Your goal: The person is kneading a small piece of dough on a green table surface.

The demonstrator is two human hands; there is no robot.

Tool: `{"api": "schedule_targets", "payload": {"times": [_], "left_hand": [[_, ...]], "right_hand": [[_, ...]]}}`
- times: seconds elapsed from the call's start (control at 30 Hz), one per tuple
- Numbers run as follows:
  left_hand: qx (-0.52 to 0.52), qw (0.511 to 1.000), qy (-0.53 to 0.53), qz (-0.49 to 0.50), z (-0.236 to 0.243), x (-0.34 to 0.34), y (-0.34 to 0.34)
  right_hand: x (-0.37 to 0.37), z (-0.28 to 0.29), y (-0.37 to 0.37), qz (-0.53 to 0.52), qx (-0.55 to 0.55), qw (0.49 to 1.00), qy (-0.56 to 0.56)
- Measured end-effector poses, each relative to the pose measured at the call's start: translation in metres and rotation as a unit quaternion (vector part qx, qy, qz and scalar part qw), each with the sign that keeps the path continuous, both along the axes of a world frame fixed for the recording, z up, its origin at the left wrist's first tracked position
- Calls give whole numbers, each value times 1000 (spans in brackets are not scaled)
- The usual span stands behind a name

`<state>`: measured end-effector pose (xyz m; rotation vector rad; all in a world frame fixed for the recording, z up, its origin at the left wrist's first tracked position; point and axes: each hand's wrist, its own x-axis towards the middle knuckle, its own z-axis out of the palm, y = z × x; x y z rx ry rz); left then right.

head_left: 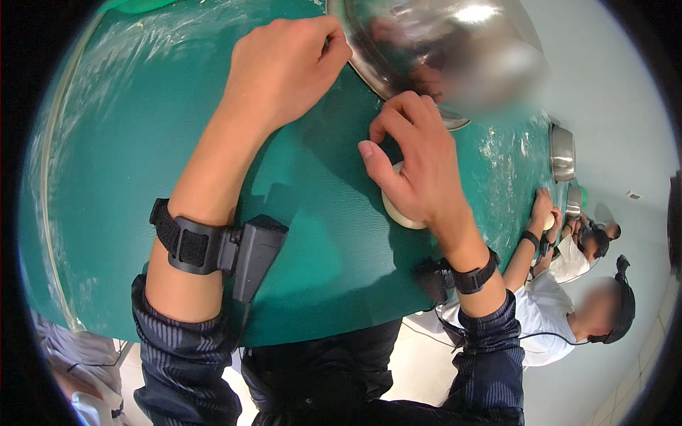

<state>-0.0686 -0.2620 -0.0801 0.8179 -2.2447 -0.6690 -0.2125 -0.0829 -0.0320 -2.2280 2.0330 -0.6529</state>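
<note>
A pale, rounded piece of dough point(400, 215) lies on the green tabletop, mostly hidden beneath my right hand point(420, 160). That palm covers it, with the fingers bent forward and the thumb held out to the left. Further up and to the left, my left hand point(291, 67) is closed, its knuckles beside the rim of a large shiny metal bowl point(398, 35). Its fingertips are hidden, so whether they grip the rim or something small cannot be made out. The bowl's curved side reflects my hands, and my right fingers come close to its lower edge.
Flour smears mark the green table point(142, 213) on the left and right. Down the right side, co-workers sit along the table; the nearest person's hands point(543, 213) hold a pale dough ball. Smaller metal bowls point(562, 153) stand beyond. A green object point(142, 6) shows at the top left.
</note>
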Motion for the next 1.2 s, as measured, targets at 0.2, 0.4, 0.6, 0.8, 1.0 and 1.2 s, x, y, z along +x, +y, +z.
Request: {"api": "schedule_targets", "payload": {"times": [0.2, 0.4, 0.6, 0.8, 1.0, 1.2], "left_hand": [[14, 1000, 6, 7, 1, -2, 0], [10, 1000, 14, 8, 3, -1, 0], [14, 1000, 4, 7, 9, 0, 3], [1, 1000, 23, -14, 12, 2, 5], [53, 998, 8, -24, 24, 5, 3], [27, 999, 26, -29, 18, 5, 5]], "right_hand": [[-3, -2, -15, 5, 14, 1000, 11], [-1, -1, -27, -2, 38, 999, 17], [-3, -2, -36, -18, 47, 999, 4], [-7, -8, -39, -27, 5, 1000, -1], [-8, 13, -12, -66, 59, 988, -130], [-4, 28, 47, 10, 86, 994, -65]]}}
